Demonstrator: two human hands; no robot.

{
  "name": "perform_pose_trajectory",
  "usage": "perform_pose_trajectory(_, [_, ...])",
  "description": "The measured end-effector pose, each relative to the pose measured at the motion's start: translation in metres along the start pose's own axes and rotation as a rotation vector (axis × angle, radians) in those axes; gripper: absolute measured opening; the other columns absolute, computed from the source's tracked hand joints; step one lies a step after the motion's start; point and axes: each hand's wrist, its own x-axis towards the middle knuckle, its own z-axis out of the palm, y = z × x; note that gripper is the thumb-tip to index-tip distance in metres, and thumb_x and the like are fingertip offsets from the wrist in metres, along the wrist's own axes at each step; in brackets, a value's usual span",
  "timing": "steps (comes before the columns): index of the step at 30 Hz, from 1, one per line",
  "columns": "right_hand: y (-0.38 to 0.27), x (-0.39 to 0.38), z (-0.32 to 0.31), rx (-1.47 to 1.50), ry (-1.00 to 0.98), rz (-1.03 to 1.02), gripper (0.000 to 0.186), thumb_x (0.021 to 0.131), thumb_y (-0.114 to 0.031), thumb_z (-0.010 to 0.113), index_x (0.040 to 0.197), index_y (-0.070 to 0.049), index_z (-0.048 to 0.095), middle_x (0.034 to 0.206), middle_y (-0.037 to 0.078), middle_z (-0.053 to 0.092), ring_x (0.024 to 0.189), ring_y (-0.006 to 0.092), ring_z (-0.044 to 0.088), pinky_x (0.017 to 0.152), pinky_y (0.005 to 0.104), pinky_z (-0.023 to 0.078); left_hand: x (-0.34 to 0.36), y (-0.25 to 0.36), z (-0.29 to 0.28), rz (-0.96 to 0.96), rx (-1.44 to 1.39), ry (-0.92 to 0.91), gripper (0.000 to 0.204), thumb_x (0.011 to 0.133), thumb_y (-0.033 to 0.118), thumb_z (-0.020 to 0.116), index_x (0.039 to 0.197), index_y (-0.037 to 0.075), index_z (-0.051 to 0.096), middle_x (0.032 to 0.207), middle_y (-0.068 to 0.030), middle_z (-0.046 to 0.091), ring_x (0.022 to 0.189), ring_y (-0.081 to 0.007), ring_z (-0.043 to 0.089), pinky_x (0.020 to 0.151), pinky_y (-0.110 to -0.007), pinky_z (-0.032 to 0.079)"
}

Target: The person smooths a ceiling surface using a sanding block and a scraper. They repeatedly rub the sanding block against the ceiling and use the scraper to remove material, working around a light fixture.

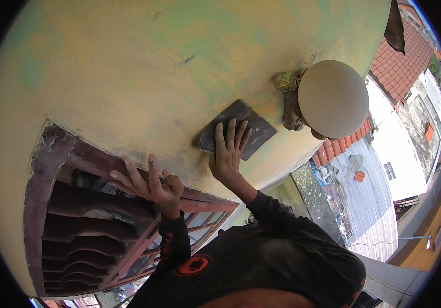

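My right hand (229, 149) lies with straight fingers on a dark grey sheet of sandpaper (257, 134), holding it flat against the wall (143, 77). The thumb is out of sight. The wall is yellowish, with green patches and dark smudges around the sheet. To the left, my left hand (151, 185) is open and empty, its fingers spread at the top edge of a maroon window frame (89, 154). Whether its fingertips touch the wall or the frame, I cannot tell.
A round white globe lamp (333, 100) sticks out from the wall right of the sandpaper, on a paint-spotted bracket (292, 102). Dark wavy slats (87, 228) fill the opening at lower left. Beyond the wall's right edge, metal roofing (361, 190) and tiled roofs (402, 61) lie far below.
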Motion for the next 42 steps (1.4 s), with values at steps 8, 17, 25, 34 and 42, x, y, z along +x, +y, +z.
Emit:
perform_pose_trajectory(8, [-0.033,0.062,-0.027,0.036,0.020,-0.047,0.072,0.083,-0.012,0.060,0.151,0.001,0.041,0.163,0.031,0.021,0.149,0.0606,0.002,0.115,0.0752,-0.001,-0.003,0.000,-0.003,-0.015,-0.066,0.030,0.038,0.102,0.029,0.046,0.131,0.013,0.065,0.156,-0.0260,0.039,0.152,-0.0508,0.016,0.118,-0.071,0.011])
perform_pose_trajectory(17, [-0.033,0.070,-0.038,-0.020,-0.004,-0.113,0.066,0.083,-0.012,0.060,0.147,-0.001,0.048,0.161,0.031,0.026,0.150,0.0591,0.006,0.115,0.0761,0.000,-0.013,-0.005,0.000,-0.028,-0.104,0.076,0.038,0.100,0.029,0.047,0.131,0.015,0.065,0.156,-0.0254,0.041,0.152,-0.0517,0.017,0.118,-0.071,0.013])
perform_pose_trajectory(25, [-0.053,0.089,-0.035,0.023,0.039,-0.127,0.069,0.083,-0.010,0.056,0.150,0.003,0.041,0.162,0.034,0.018,0.148,0.0626,0.000,0.113,0.0772,-0.002,-0.017,-0.005,0.000,-0.019,-0.131,0.107,0.039,0.099,0.028,0.048,0.131,0.014,0.065,0.155,-0.0233,0.042,0.152,-0.0519,0.016,0.119,-0.070,0.012])
perform_pose_trajectory(34, [-0.052,0.070,-0.026,-0.015,-0.007,-0.155,0.069,0.087,-0.015,0.059,0.150,0.005,0.040,0.162,0.034,0.019,0.148,0.0617,0.002,0.114,0.0759,-0.002,-0.010,-0.003,-0.002,-0.036,-0.112,0.083,0.039,0.096,0.025,0.049,0.130,0.014,0.066,0.156,-0.0213,0.042,0.153,-0.0498,0.017,0.120,-0.069,0.010])
perform_pose_trajectory(42, [-0.022,0.002,-0.004,-0.034,-0.110,-0.110,0.067,0.082,-0.007,0.061,0.149,-0.011,0.051,0.164,0.022,0.027,0.152,0.0535,0.009,0.115,0.0759,-0.002,-0.008,-0.003,0.003,-0.027,-0.140,0.103,0.038,0.103,0.028,0.046,0.131,0.011,0.065,0.156,-0.0225,0.042,0.152,-0.0490,0.018,0.119,-0.068,0.015])
